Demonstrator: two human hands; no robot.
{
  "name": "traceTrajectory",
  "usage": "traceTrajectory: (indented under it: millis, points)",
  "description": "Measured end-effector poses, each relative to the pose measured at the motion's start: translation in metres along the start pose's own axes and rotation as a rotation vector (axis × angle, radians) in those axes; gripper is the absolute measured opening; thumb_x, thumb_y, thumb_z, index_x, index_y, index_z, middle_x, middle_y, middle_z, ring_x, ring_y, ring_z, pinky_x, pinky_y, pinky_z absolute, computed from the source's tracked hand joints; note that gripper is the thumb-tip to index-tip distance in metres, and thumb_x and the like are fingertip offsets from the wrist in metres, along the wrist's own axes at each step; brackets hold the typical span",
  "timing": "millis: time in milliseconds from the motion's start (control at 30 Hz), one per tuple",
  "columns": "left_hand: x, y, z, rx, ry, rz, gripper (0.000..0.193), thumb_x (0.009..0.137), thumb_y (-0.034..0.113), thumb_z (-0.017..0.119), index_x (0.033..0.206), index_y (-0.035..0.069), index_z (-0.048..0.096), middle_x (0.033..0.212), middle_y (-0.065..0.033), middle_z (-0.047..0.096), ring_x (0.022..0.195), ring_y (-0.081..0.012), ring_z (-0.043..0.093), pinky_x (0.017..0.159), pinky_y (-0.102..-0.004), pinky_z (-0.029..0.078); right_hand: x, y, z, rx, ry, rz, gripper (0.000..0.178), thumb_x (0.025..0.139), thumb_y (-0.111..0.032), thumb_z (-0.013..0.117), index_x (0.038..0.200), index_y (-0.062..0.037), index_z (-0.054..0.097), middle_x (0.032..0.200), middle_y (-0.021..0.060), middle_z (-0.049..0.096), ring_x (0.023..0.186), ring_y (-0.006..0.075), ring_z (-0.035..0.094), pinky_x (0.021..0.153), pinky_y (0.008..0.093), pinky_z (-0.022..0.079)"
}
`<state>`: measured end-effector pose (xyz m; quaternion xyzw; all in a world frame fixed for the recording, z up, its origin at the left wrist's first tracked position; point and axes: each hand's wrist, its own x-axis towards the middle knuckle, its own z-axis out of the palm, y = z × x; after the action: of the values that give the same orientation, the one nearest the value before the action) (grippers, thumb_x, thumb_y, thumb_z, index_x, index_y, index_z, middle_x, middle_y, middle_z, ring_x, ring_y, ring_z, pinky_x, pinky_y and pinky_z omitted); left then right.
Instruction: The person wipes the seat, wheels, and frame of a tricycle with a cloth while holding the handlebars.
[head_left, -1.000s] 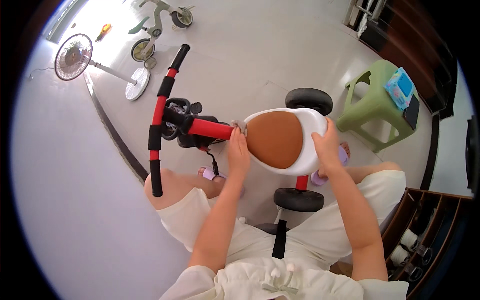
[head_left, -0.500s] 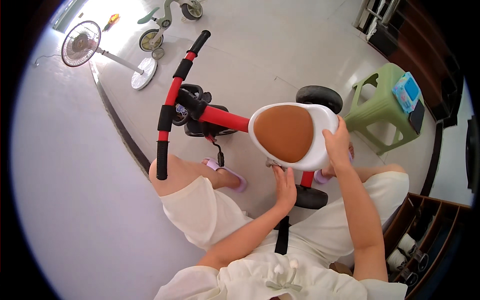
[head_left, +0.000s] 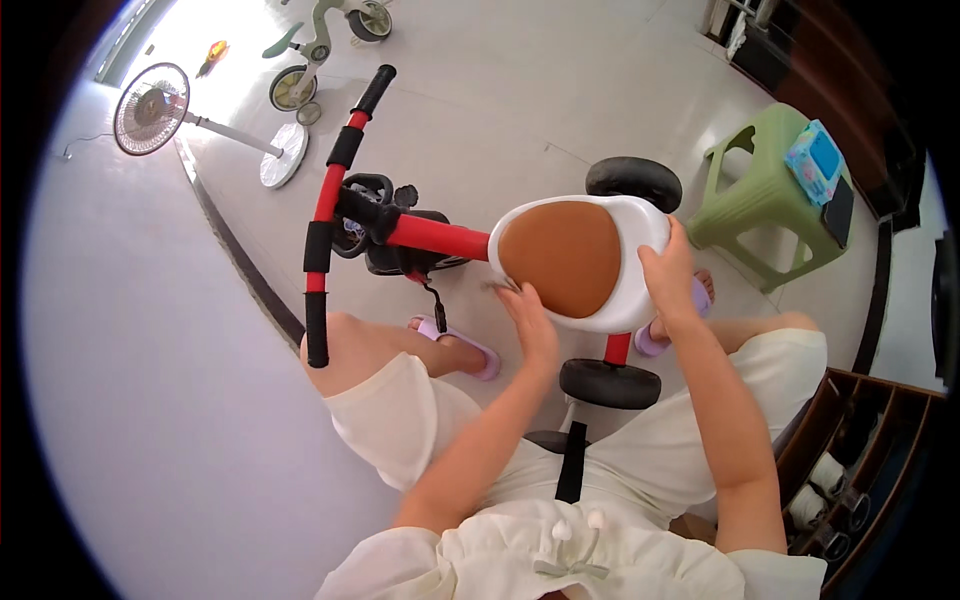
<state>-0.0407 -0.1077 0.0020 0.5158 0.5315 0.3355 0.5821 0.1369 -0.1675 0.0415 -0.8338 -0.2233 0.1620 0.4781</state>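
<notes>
A red tricycle point(head_left: 430, 236) with black handlebar grips stands before me, its white seat point(head_left: 632, 288) topped by a brown pad point(head_left: 562, 258). Around the rear right rim of that seat, my right hand point(head_left: 668, 272) is closed, thumb on top. My left hand point(head_left: 530, 325) is at the near front edge of the seat, fingers together and bent. At its fingertips shows a small greyish, blurred bit I cannot make out. Black rear wheels point(head_left: 612, 384) flank the seat on the near and far sides.
A green stool point(head_left: 755, 185) at right carries a blue wipes pack point(head_left: 815, 163) and a dark flat object point(head_left: 838, 213). A shoe rack point(head_left: 850, 450) stands lower right. Far left are a fan point(head_left: 150, 108) and a small green bike point(head_left: 318, 48). A wall point(head_left: 130, 350) borders the left.
My left hand has slid left and forward along the near edge of the seat, the greyish bit with it. My right hand keeps its hold on the rear rim. The view has shifted slightly.
</notes>
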Motion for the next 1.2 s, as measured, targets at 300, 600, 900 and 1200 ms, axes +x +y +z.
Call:
traceTrajectory:
  millis: [300, 600, 900, 1200]
  points:
    - [-0.051, -0.020, 0.011, -0.155, -0.113, -0.273, 0.075, 0.102, 0.047, 0.030, 0.151, -0.003, 0.002, 0.159, -0.0181, 0.008, 0.147, -0.0273, 0.006, 0.118, -0.0370, 0.004, -0.005, -0.007, -0.004, 0.015, -0.001, -0.019, 0.058, 0.077, -0.010, 0.056, 0.132, 0.0029, 0.045, 0.119, 0.0259, 0.060, 0.111, 0.0396, 0.058, 0.097, 0.0440, 0.043]
    - [-0.018, 0.006, -0.007, -0.104, -0.087, -0.171, 0.074, 0.103, 0.050, 0.029, 0.152, -0.001, 0.007, 0.159, -0.0145, 0.013, 0.147, -0.0259, 0.011, 0.118, -0.0351, 0.006, -0.004, -0.005, 0.003, 0.013, 0.013, -0.018, 0.059, 0.076, -0.010, 0.057, 0.133, 0.0012, 0.044, 0.116, 0.0253, 0.062, 0.109, 0.0403, 0.060, 0.095, 0.0440, 0.045]
    - [-0.083, 0.006, 0.031, -0.421, -0.198, -0.552, 0.080, 0.101, 0.055, 0.034, 0.153, 0.001, 0.008, 0.159, -0.0067, 0.015, 0.148, -0.0189, 0.011, 0.119, -0.0312, 0.005, -0.003, -0.003, 0.003, 0.001, 0.032, -0.014, 0.057, 0.076, -0.010, 0.058, 0.131, 0.0011, 0.046, 0.116, 0.0246, 0.062, 0.107, 0.0393, 0.060, 0.095, 0.0433, 0.045]
    - [-0.075, 0.035, 0.023, -0.776, -0.262, -0.816, 0.063, 0.103, 0.046, 0.031, 0.146, 0.000, 0.029, 0.153, -0.0044, 0.030, 0.143, -0.0147, 0.024, 0.113, -0.0297, 0.019, -0.003, -0.009, 0.005, 0.060, 0.029, 0.021, 0.057, 0.075, -0.011, 0.059, 0.129, 0.0021, 0.048, 0.113, 0.0245, 0.063, 0.106, 0.0383, 0.062, 0.094, 0.0420, 0.046]
